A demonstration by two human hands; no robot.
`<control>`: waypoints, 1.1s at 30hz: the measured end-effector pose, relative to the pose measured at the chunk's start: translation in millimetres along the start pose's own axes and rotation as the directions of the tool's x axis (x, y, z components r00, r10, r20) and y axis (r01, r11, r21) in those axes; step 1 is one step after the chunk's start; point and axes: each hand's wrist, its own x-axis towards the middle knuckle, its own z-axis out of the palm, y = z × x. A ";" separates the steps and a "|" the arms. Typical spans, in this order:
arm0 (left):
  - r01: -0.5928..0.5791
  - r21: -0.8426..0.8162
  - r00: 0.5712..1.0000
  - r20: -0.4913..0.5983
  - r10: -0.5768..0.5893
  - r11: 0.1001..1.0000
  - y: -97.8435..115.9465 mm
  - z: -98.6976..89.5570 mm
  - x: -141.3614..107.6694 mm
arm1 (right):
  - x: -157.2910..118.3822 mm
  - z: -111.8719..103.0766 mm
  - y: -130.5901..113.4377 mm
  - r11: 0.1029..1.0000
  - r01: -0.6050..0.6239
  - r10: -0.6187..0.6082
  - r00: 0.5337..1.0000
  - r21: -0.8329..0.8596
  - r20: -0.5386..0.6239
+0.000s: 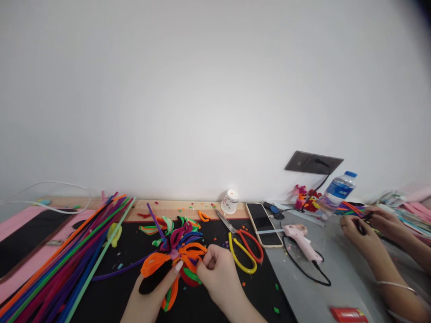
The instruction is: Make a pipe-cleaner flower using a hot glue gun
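A pipe-cleaner flower (155, 264) with orange, black, green, blue and magenta looped petals is held low over the black mat (235, 291). My left hand (151, 294) grips it from below, the thumb pressed near its pink centre. With finger and thumb closed, my right hand (220, 274) pinches the tip of an orange petal on the right side. Purple stems (123, 270) stick out to the left. Behind the flower lie more looped pipe-cleaner pieces (168, 223) in green, white and red. Scissors (240, 240) with yellow and red handles lie right of my right hand.
Loose pipe cleaners (72, 260) are heaped at left. A paper cup (230, 202), a phone (264, 225) and a corded pink glue gun (303, 242) stand or lie to the right. Beyond are a water bottle (337, 190) and another person's hands (362, 231). Small scraps dot the mat.
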 end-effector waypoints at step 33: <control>-0.051 -0.030 0.999 0.001 0.051 0.998 22.6 2.7 -0.3 | -5.5 -2.1 -6.3 0.991 0.137 -0.136 0.985 -0.001 0.104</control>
